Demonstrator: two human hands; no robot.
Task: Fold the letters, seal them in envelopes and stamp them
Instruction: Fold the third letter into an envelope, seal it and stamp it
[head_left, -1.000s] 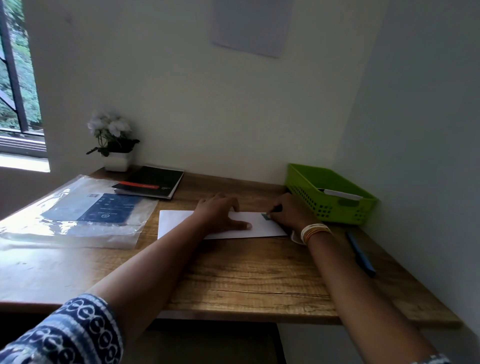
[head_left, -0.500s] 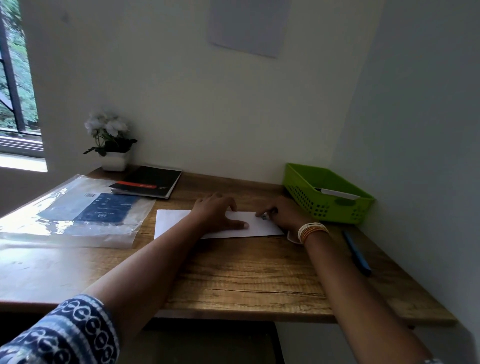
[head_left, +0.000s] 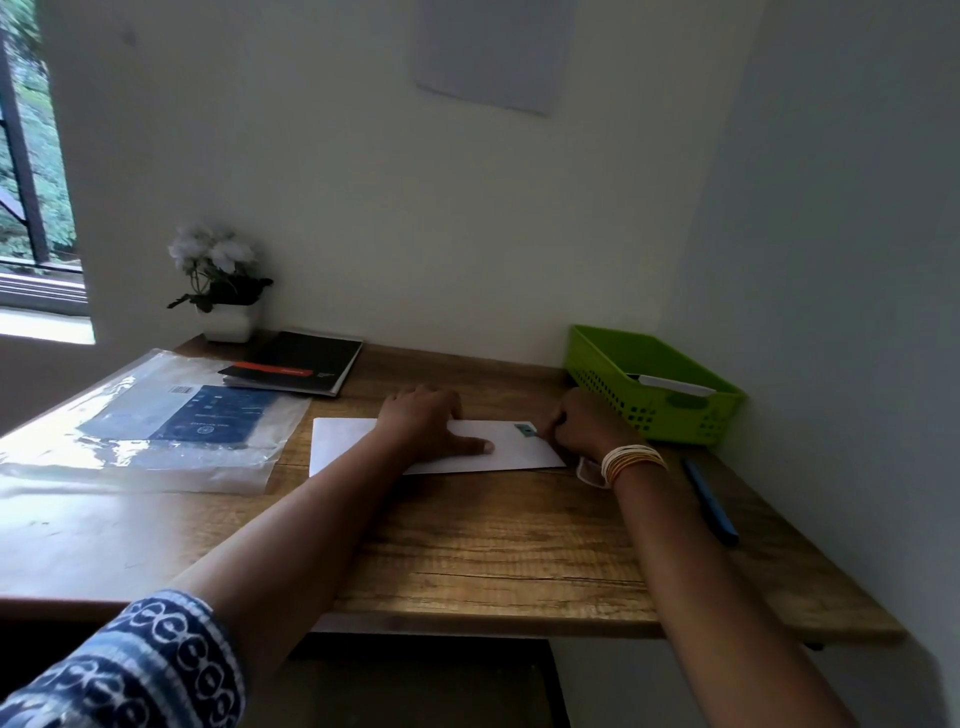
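Lying flat mid-surface, the white envelope (head_left: 431, 447) is pressed by the flat left hand (head_left: 423, 423). A stamp (head_left: 525, 430) is already stuck near its far right corner, beside the curled right hand (head_left: 582, 423), which seems empty. More letters may be left.

The envelope (head_left: 363, 441) is white, with a small blue-green stamp (head_left: 525, 429). The basket (head_left: 613, 358) is bright green. The pen (head_left: 710, 500) is blue. The desk (head_left: 493, 561) is brown wood with stripes. The sleeve (head_left: 135, 670), lower left, is dark blue with white rings.
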